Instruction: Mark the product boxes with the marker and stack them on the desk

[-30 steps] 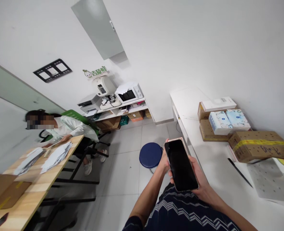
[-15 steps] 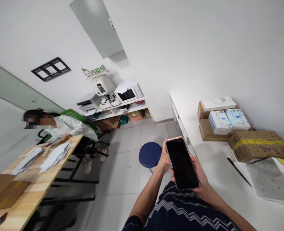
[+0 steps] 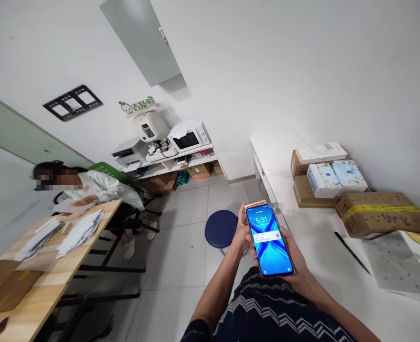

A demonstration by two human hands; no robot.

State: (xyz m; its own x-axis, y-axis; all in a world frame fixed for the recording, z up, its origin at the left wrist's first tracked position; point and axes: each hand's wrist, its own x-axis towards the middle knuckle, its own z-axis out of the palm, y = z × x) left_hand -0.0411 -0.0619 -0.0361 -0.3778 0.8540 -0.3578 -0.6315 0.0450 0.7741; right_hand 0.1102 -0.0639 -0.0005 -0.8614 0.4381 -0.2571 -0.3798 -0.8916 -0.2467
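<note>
A smartphone (image 3: 271, 251) is held upright in front of my body, its screen lit blue with a clock reading 5:31 and a notification box. Along its left edge my left hand (image 3: 243, 235) grips it near the top, fingers partly behind the phone. My right hand (image 3: 297, 259) is wrapped round the lower right side, with fingertips showing at the left edge. A pinkish strip shows above the phone's top edge; I cannot tell what it is.
A white desk (image 3: 314, 266) on the right bears cardboard boxes (image 3: 387, 216), tissue packs (image 3: 323, 179) and a thin black stick (image 3: 352, 252). A blue stool (image 3: 221, 229) stands ahead. At left, a seated person (image 3: 106, 187) handles paper at a wooden table (image 3: 65, 273) with paper stacks.
The phone's screen has gone from black to lit. Both hands keep their hold. The seated person has lifted a sheet of paper slightly.
</note>
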